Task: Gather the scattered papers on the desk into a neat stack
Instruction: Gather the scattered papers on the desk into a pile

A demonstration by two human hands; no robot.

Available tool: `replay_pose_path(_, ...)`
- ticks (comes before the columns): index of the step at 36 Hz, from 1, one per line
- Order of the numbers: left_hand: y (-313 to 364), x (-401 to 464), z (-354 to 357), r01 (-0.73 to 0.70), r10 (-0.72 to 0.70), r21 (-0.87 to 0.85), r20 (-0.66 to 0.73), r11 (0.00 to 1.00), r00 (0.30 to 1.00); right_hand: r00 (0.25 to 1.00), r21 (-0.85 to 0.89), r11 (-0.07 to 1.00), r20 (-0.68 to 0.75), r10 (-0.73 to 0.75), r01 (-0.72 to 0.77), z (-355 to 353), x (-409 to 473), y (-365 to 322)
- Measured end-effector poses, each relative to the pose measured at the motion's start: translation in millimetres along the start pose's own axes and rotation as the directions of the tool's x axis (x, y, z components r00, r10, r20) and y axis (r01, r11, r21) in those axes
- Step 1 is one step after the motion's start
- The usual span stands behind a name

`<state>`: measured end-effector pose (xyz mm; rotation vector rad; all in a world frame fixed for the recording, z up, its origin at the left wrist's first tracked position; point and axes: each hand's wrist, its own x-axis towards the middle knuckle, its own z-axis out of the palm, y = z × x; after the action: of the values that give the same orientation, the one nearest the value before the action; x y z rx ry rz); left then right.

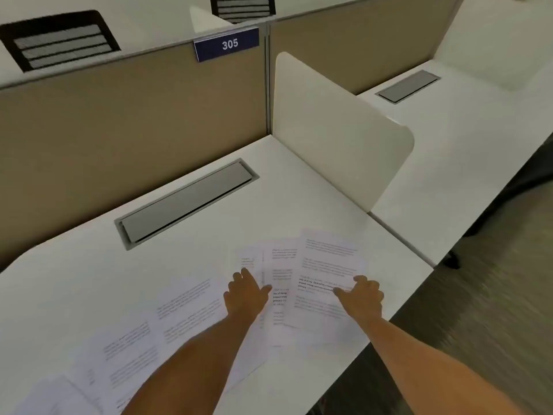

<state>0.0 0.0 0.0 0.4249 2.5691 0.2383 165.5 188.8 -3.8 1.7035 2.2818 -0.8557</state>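
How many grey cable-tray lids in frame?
2. One lid is set into the near desk, behind the scattered papers. The other lid is in the neighbouring desk, upper right, beyond the white divider.

Both bare forearms reach forward from the lower edge of the view, angled slightly toward each other. The left hand (246, 295) lies palm down with fingers spread and pointing away from the body, thumb stretched out to the right. The right hand (362, 293) is also palm down, its fingers curled at the knuckles and tips pressed downward, thumb extended to the left. The two hands sit level with one another, apart, neither closed around anything.
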Motion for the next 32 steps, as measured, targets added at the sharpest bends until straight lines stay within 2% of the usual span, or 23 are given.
replay_pose_path(2, 0.3, 1.3, 3.7, 0.046, -0.045, -0.043, 0.021, 0.998, 0.999, 0.994, -0.038, 0.994, -0.037, 0.105, -0.107, 3.1, 4.0, -0.7)
replay_pose_path(5, -1.1, 3.7, 13.4, 0.044, -0.041, -0.068, 0.048, 0.997, 0.998, 0.974, -0.049, 0.973, -0.019, 0.224, -0.224, 11.0, 9.1, -0.3)
replay_pose_path(9, -1.8, 9.0, 24.0, 0.026, -0.02, -0.09, 0.069, 0.996, 0.997, 0.96, -0.052, 0.961, 0.041, 0.275, -0.273, 25.2, 17.1, 3.5)
replay_pose_path(11, -1.5, 10.9, 27.5, 0.013, -0.006, -0.087, 0.076, 0.996, 0.997, 0.976, -0.119, 0.97, 0.033, 0.216, -0.21, 30.7, 17.6, 5.3)
replay_pose_path(14, -1.8, 11.8, 31.8, -0.022, 0.028, -0.067, 0.085, 0.998, 0.996, 0.997, -0.267, 0.963, 0.063, 0.048, -0.03, 37.1, 15.6, 5.8)
replay_pose_path(17, -2.0, 11.5, 32.8, -0.011, 0.017, -0.078, 0.074, 0.997, 0.997, 0.994, -0.317, 0.946, 0.102, -0.031, 0.062, 42.1, 12.4, 4.3)
replay_pose_path(20, -0.5, 13.1, 32.9, 0.005, 0.004, -0.127, 0.067, 0.992, 0.998, 0.991, -0.308, 0.947, 0.121, -0.051, 0.086, 46.9, 9.1, 2.9)
replay_pose_path(24, 3.8, 18.6, 35.7, 0.044, -0.017, -0.329, 0.083, 0.943, 0.996, 0.99, -0.289, 0.954, 0.14, -0.034, 0.074, 50.9, 7.3, 1.0)
replay_pose_path(26, 6.4, 20.7, 36.3, 0.083, -0.052, -0.376, 0.092, 0.923, 0.994, 0.989, -0.284, 0.956, 0.147, -0.027, 0.068, 51.9, 6.7, 0.1)
replay_pose_path(32, 8.4, 23.6, 38.5, 0.162, -0.157, -0.086, 0.065, 0.983, 0.985, 0.99, -0.28, 0.958, 0.137, -0.024, 0.062, 55.0, 2.7, 1.4)
